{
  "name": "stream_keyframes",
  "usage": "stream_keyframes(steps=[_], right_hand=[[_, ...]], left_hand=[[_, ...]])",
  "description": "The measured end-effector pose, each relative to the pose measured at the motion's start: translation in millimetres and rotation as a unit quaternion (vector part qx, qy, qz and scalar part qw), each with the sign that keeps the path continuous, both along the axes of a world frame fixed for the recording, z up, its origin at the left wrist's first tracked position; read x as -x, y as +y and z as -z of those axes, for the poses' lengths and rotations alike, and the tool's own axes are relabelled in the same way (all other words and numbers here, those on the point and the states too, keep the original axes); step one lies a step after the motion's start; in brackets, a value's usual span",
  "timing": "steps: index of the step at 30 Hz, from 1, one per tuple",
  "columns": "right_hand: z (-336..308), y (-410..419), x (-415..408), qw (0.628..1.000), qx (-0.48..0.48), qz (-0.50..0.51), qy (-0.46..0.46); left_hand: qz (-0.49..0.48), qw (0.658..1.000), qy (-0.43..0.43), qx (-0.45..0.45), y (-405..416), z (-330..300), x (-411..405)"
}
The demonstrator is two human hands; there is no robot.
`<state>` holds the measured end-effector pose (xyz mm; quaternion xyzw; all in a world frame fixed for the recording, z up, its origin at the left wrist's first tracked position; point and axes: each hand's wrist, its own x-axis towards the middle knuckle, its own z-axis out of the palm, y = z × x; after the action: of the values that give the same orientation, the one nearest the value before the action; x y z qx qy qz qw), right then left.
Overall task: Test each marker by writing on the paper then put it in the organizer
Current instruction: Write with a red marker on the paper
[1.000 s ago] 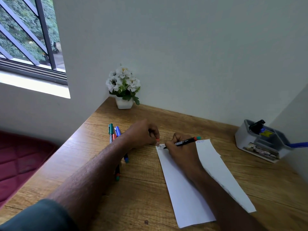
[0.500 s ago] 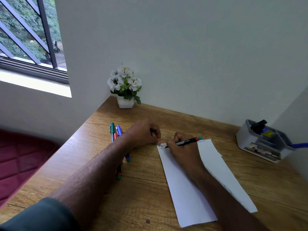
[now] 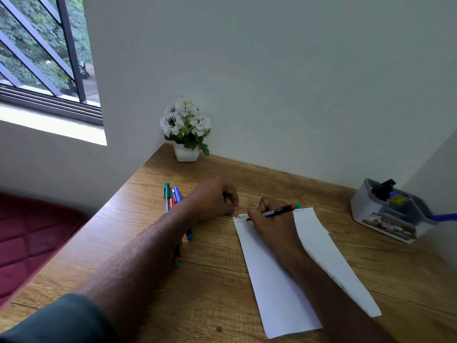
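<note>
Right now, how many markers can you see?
At least 6: one in the right hand, three beside the left arm, two in the organizer. More may be hidden under the arm.

Paper [image 3: 277,288]: long white sheet, flat on the worktop, small faint lettering at its far end. Marker in use [image 3: 278,211]: black barrel, red and teal end, tilted, tip on the paper's far left corner. Spare markers [image 3: 170,196]: green, red and blue, lying side by side left of the paper, partly hidden. Organizer [image 3: 385,214]: grey compartmented tray, well right of the paper, holding a black item and a blue marker.
</note>
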<state>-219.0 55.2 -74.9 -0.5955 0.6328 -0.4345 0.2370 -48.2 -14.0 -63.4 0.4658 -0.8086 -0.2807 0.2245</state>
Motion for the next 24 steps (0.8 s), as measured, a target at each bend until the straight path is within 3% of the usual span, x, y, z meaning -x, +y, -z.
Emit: stream_keyframes(steps=[24], right_hand=[[4.1,-4.4,2.5,1.000,-0.007,-0.007,-0.017]], left_hand=[[0.002,1.000,-0.010,-0.002,-0.5,0.4,0.0]])
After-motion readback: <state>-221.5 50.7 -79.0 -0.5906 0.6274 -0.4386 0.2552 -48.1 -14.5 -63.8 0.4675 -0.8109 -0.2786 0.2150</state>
